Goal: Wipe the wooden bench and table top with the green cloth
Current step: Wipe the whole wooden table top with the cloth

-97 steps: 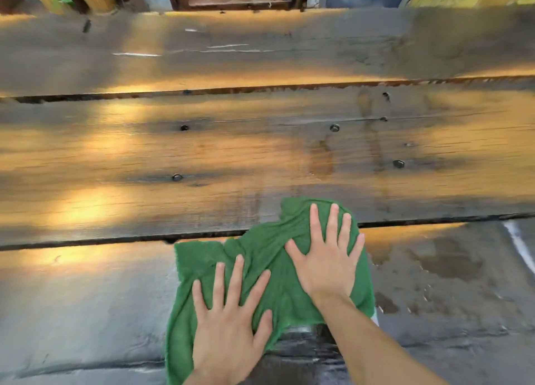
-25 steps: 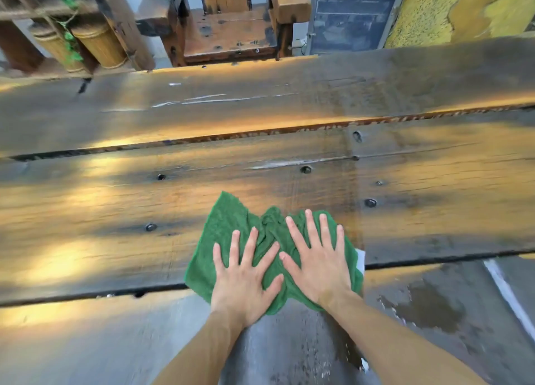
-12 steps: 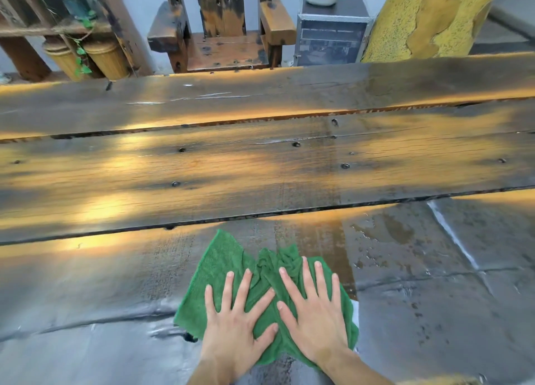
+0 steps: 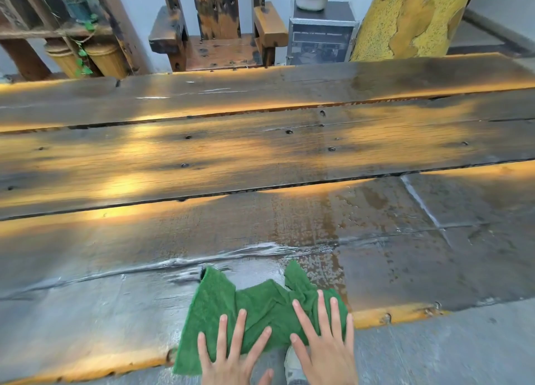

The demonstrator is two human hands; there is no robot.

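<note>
Both hands have pulled the green cloth [image 4: 254,303] back to the near edge of the table top [image 4: 260,158], left hand [image 4: 231,352] and right hand [image 4: 324,344] pressing it with straight fingers, so the next push probably needs a dry strip beside.

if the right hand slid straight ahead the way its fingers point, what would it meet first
The right hand would first meet the bunched fold of the green cloth just ahead of its fingertips, then bare wet wooden table top, it seems.
</note>
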